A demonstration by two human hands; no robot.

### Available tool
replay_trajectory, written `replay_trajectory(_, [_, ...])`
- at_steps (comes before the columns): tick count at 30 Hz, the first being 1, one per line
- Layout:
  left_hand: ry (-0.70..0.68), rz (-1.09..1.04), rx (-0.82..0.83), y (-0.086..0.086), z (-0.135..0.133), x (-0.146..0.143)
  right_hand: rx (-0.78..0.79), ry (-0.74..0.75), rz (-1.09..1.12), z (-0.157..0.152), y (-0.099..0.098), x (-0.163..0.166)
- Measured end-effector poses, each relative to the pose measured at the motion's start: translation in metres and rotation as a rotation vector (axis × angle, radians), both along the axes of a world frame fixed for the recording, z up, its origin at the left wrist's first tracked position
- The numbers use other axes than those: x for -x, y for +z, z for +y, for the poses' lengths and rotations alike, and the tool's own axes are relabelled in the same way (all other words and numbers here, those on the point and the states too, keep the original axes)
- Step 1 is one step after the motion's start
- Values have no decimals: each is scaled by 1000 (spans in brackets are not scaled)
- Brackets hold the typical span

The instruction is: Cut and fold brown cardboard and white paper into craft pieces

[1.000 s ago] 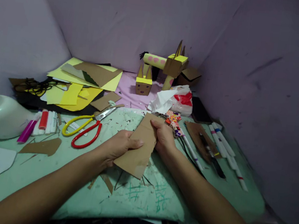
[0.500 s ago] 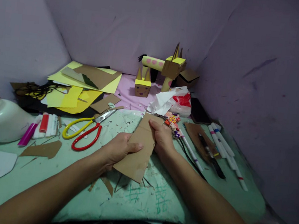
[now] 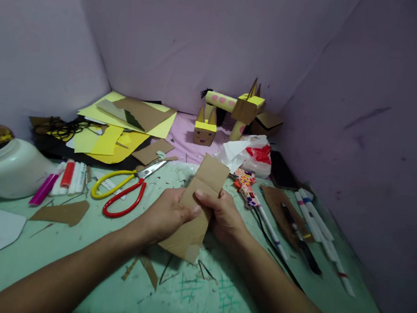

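A brown strip of cardboard (image 3: 206,176) with a crease across its upper part is held tilted above the green tabletop. My left hand (image 3: 170,212) grips its left edge, thumb flat on the face. On the opposite edge my right hand (image 3: 224,212) holds it too, its thumb pressed below the crease; the fingers of both hands are hidden behind the piece. Scissors (image 3: 129,190) with one yellow and one red handle lie left of my hands. Beyond the strip stand a small cardboard box with ears and a face (image 3: 204,133) and a yellow paper figure with pink spots (image 3: 220,100).
At the left are a white jug (image 3: 7,169), glue sticks and markers (image 3: 72,178), and a cardboard scrap (image 3: 62,211). Yellow paper sheets (image 3: 162,126) lie behind. To the right are a glue gun (image 3: 246,186), a cutter knife (image 3: 308,256) and white markers (image 3: 318,219).
My right hand has slid down the strip, its thumb now near the left thumb. The upper part now shows a clearer crease. The whole view has shifted slightly.
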State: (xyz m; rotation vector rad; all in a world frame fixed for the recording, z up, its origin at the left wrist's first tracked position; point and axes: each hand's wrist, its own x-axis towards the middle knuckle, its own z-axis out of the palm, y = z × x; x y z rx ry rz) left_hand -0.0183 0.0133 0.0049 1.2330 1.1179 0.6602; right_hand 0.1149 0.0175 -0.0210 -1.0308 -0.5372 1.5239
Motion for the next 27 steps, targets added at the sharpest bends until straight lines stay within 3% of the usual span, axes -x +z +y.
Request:
replay_trajectory(10, [55, -276, 345, 4, -2, -5, 220, 61, 59, 7, 1, -7])
replay_trajectory(14, [235, -328, 238, -1, -6, -7, 249, 32, 59, 7, 1, -5])
replay_trajectory(20, [432, -315, -94, -10, -10, -7, 209, -79, 38, 3, -5, 2])
replay_trajectory(27, [483, -181, -106, -13, -10, -7, 92, -172, -28, -1, -6, 6])
